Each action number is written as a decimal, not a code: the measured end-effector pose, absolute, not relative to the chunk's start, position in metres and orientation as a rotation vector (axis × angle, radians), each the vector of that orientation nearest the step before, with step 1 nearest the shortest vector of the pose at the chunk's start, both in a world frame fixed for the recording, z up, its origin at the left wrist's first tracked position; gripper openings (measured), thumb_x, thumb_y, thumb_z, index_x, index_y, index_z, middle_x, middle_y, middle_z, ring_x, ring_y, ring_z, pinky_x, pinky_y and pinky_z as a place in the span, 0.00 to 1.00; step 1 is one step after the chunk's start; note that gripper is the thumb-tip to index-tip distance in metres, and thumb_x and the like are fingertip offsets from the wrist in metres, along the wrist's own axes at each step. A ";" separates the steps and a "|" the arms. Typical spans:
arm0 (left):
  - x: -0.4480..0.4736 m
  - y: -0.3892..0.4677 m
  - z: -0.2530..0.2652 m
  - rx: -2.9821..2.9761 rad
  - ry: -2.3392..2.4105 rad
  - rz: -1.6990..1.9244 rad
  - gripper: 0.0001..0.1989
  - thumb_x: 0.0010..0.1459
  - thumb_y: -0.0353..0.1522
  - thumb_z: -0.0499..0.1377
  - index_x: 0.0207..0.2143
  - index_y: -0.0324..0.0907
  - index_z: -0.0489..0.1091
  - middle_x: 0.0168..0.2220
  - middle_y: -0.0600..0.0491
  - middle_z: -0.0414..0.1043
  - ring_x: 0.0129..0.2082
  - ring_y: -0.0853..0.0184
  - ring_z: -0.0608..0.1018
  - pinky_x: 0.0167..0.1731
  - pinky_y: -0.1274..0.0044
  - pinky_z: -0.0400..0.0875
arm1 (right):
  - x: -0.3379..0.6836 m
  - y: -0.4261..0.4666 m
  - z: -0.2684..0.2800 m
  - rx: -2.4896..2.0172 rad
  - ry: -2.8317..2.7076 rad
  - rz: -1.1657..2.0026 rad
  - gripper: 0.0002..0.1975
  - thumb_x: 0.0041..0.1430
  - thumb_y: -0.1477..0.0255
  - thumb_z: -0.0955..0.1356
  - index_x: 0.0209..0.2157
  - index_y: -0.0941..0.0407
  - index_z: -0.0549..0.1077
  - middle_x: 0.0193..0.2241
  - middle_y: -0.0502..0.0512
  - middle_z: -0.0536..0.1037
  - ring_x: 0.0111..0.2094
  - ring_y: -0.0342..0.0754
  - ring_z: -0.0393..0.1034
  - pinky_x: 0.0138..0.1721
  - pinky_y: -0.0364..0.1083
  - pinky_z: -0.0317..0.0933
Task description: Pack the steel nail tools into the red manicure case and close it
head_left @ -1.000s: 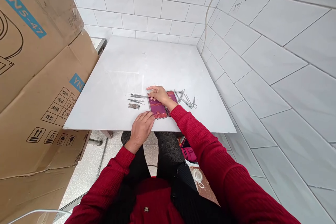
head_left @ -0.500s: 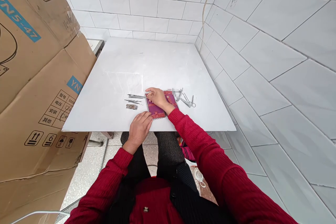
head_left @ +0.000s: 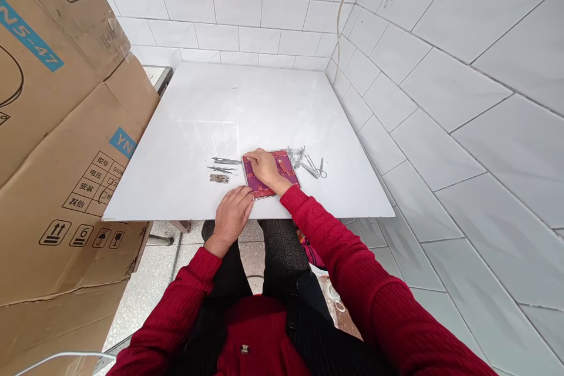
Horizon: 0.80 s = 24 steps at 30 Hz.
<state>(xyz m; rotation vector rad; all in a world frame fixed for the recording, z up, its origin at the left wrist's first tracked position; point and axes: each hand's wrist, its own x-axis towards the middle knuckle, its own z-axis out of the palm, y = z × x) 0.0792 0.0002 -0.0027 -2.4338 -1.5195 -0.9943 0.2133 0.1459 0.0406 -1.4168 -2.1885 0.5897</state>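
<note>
An unfolded manicure case (head_left: 263,192), purple inside with red trim, lies near the front edge of the white table. My left hand (head_left: 232,211) is at its lower left corner, fingers on the edge and thumb close by. Across the upper left part of the case reaches my right hand (head_left: 263,165), its fingers bent and pinched together near the left edge. What they hold, if anything, is too small to make out. Left of the case lie slim metal tools (head_left: 225,161) and a small patterned piece (head_left: 219,178). On the right are small scissors (head_left: 323,169) and nail clippers (head_left: 309,170).
The white table (head_left: 273,106) meets tiled walls at the back and right. A tall cardboard box (head_left: 79,147) stands along the left side. A pale cable (head_left: 339,23) hangs down in the back right corner.
My right hand's fingertips have come down from slightly above the case's upper left edge and now press closer to it. My left hand stays at the corner. The view shifts slightly.
</note>
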 end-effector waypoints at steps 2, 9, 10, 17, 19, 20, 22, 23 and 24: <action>0.080 0.000 -0.003 -2.428 -1.517 -0.996 0.12 0.73 0.32 0.53 0.48 0.44 0.77 0.54 0.47 0.80 0.56 0.57 0.79 0.57 0.62 0.75 | 0.213 0.143 0.041 -1.435 -2.215 0.573 0.24 0.71 0.81 0.58 0.56 0.55 0.80 0.53 0.59 0.80 0.52 0.48 0.73 0.54 0.44 0.64; 0.080 0.001 -0.004 -2.412 -1.503 -0.984 0.11 0.73 0.32 0.54 0.47 0.43 0.77 0.53 0.47 0.80 0.55 0.57 0.80 0.57 0.63 0.75 | 0.211 0.133 0.040 -1.468 -2.266 0.479 0.24 0.72 0.80 0.58 0.58 0.56 0.79 0.51 0.59 0.79 0.48 0.48 0.73 0.48 0.44 0.64; 0.080 0.001 -0.004 -2.412 -1.502 -0.985 0.11 0.73 0.32 0.54 0.47 0.43 0.77 0.53 0.47 0.80 0.55 0.57 0.80 0.57 0.63 0.75 | 0.210 0.132 0.038 -1.460 -2.277 0.454 0.24 0.72 0.81 0.58 0.57 0.56 0.79 0.51 0.59 0.79 0.48 0.49 0.72 0.48 0.44 0.63; 0.080 -0.001 -0.001 -2.434 -1.525 -0.973 0.12 0.73 0.32 0.53 0.47 0.43 0.77 0.53 0.48 0.80 0.56 0.58 0.79 0.57 0.62 0.74 | 0.210 0.124 0.028 -1.418 -2.343 0.295 0.19 0.73 0.79 0.59 0.52 0.57 0.80 0.47 0.60 0.77 0.49 0.52 0.68 0.44 0.46 0.62; 0.080 -0.001 -0.002 -2.434 -1.524 -0.973 0.12 0.73 0.32 0.53 0.47 0.43 0.77 0.53 0.48 0.80 0.56 0.57 0.79 0.57 0.62 0.75 | 0.211 0.120 0.028 -1.396 -2.366 0.256 0.18 0.73 0.79 0.60 0.51 0.56 0.80 0.48 0.60 0.76 0.51 0.52 0.66 0.45 0.46 0.61; 0.080 -0.001 -0.002 -2.433 -1.523 -0.975 0.12 0.73 0.32 0.53 0.47 0.43 0.77 0.53 0.48 0.80 0.56 0.57 0.79 0.57 0.62 0.75 | 0.212 0.118 0.028 -1.385 -2.380 0.235 0.18 0.73 0.79 0.60 0.52 0.56 0.79 0.49 0.60 0.76 0.52 0.53 0.65 0.46 0.46 0.61; 0.080 -0.001 -0.004 -2.431 -1.526 -0.977 0.12 0.73 0.32 0.53 0.48 0.43 0.77 0.54 0.48 0.80 0.56 0.57 0.79 0.57 0.61 0.75 | 0.214 0.115 0.030 -1.365 -2.414 0.196 0.18 0.72 0.79 0.60 0.52 0.56 0.79 0.50 0.61 0.76 0.53 0.54 0.64 0.50 0.47 0.61; 0.080 -0.001 -0.004 -2.430 -1.528 -0.977 0.12 0.73 0.32 0.53 0.48 0.43 0.77 0.54 0.48 0.80 0.57 0.57 0.79 0.57 0.61 0.75 | 0.214 0.113 0.031 -1.359 -2.430 0.183 0.18 0.72 0.79 0.60 0.52 0.57 0.79 0.50 0.61 0.76 0.53 0.54 0.64 0.51 0.48 0.61; 0.080 -0.001 -0.005 -2.430 -1.527 -0.977 0.12 0.73 0.32 0.53 0.49 0.43 0.77 0.54 0.47 0.80 0.57 0.57 0.79 0.57 0.61 0.75 | 0.214 0.112 0.033 -1.355 -2.442 0.174 0.18 0.72 0.79 0.60 0.52 0.57 0.79 0.50 0.62 0.76 0.53 0.55 0.63 0.52 0.48 0.61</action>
